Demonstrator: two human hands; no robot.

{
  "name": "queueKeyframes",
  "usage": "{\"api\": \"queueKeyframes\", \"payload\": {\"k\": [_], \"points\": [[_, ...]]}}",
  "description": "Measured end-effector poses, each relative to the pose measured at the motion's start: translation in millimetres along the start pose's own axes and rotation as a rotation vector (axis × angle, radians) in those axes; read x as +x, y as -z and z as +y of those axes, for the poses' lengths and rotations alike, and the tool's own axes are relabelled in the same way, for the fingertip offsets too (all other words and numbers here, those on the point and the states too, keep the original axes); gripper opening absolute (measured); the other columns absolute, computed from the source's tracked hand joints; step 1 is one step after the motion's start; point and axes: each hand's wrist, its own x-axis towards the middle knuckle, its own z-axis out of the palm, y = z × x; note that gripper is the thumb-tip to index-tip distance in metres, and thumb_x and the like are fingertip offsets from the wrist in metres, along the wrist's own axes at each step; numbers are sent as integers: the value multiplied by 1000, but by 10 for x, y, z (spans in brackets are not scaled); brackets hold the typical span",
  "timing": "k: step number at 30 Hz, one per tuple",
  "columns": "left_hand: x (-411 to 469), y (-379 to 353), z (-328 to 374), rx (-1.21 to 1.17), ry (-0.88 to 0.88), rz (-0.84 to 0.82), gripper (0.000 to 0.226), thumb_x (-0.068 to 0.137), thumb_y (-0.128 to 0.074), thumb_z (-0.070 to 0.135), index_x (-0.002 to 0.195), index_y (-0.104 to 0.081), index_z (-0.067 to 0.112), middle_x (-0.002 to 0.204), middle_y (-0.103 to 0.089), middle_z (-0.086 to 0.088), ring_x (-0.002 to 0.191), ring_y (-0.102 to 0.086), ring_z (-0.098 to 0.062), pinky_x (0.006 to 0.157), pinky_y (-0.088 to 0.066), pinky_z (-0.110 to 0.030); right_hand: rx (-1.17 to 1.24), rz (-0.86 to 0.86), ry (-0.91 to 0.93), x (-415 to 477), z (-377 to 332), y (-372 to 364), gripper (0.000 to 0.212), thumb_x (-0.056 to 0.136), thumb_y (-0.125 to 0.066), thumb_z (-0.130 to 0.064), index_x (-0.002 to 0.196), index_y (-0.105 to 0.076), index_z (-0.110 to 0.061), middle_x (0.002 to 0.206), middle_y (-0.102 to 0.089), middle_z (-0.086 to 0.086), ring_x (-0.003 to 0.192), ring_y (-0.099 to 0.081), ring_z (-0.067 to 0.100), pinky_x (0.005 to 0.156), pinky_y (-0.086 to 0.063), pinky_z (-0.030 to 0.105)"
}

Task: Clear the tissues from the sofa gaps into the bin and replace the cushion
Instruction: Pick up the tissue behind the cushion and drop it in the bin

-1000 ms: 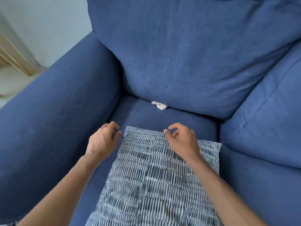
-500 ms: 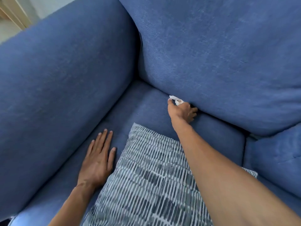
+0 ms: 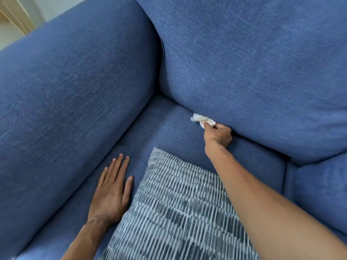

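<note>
A crumpled white tissue (image 3: 201, 119) sticks out of the gap between the blue seat (image 3: 169, 128) and the back cushion (image 3: 253, 72) of the sofa. My right hand (image 3: 217, 136) pinches it between thumb and fingers at the gap. My left hand (image 3: 112, 190) lies flat, palm down, fingers spread, on the seat beside the armrest. A striped grey-and-white cushion (image 3: 178, 212) lies on the seat between my arms, partly under my right forearm. No bin is in view.
The wide blue armrest (image 3: 65, 100) fills the left side. A second back cushion (image 3: 323, 194) sits at the right. A bit of pale floor and a wooden edge (image 3: 16, 14) show at the top left.
My right hand reached from the cushion's edge to the gap and closed on the tissue, now drawn slightly out. My left hand dropped flat onto the seat.
</note>
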Motion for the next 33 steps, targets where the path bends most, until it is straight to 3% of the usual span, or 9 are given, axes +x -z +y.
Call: {"api": "queueKeyframes", "payload": {"k": [6, 9, 13, 16, 22, 25, 27, 30, 33], "points": [[64, 107, 77, -13, 32, 33, 58, 98, -26, 47, 150, -33, 24, 158, -29, 5, 146, -22, -13, 118, -18, -36, -122, -310, 235, -178, -112, 113, 23, 71, -87, -29, 89, -80, -18, 78, -76, -5, 69, -64, 7, 64, -46, 20], [275, 220, 159, -47, 96, 133, 50, 95, -34, 48, 132, -54, 23, 135, -55, 1, 121, -50, -23, 101, -39, -41, -171, -512, 327, -375, -122, 95, 18, 72, -86, -28, 85, -79, -19, 71, -73, -9, 60, -58, -1, 58, -42, 15], [763, 442, 422, -422, 96, 44, 43, 96, -49, 46, 132, -56, 24, 103, -64, 3, 87, -63, -13, 83, -50, -29, -282, -704, 470, -622, -152, 59, 23, 70, -88, -20, 86, -72, -20, 67, -71, -8, 55, -58, -8, 57, -41, 7], [995, 501, 571, -674, 141, -76, 57, 89, -53, 58, 136, -55, 27, 105, -72, 2, 92, -69, -14, 90, -55, -36, -328, -732, 470, -779, -201, -4, 33, 65, -91, -22, 89, -69, -19, 70, -72, -6, 57, -61, -5, 55, -41, 7], [828, 550, 505, -1002, 271, -113, 20, 95, -62, 25, 114, -69, 25, 104, -73, 2, 89, -68, -9, 66, -58, -19, -368, -1033, 366, -1048, -356, 50, 24, 78, -78, -12, 101, -76, -19, 90, -79, 0, 89, -72, 10, 81, -52, 20], [652, 552, 332, -1022, 394, 30, 21, 91, -67, 16, 111, -69, 13, 94, -72, -3, 78, -67, -11, 60, -56, -17, -455, -988, 400, -1186, -331, 33, 22, 87, -68, -16, 103, -77, -28, 91, -77, -5, 91, -69, 5, 87, -49, 20], [443, 547, 199, -976, 457, 93, 21, 90, -69, 16, 110, -69, 12, 94, -71, -4, 79, -67, -13, 64, -58, -22, -531, -917, 531, -1317, -260, 1, 22, 90, -64, -22, 109, -75, -28, 91, -73, -8, 88, -64, 4, 87, -48, 24], [-6, 528, 11, -950, 521, 177, 18, 87, -71, 21, 104, -71, 17, 91, -73, 1, 84, -69, -17, 75, -59, -34, -813, -866, 896, -1668, -128, -24, 35, 95, -56, -41, 126, -64, -26, 117, -67, -3, 112, -57, 20, 101, -42, 39], [-521, 554, -128, -912, 575, 258, 16, 86, -72, 22, 102, -72, 21, 90, -74, 9, 86, -68, -7, 81, -57, -32, -896, -912, 1091, -2077, 49, -39, 47, 99, -45, -48, 136, -54, -21, 129, -58, 2, 120, -52, 26, 102, -42, 43]]}}
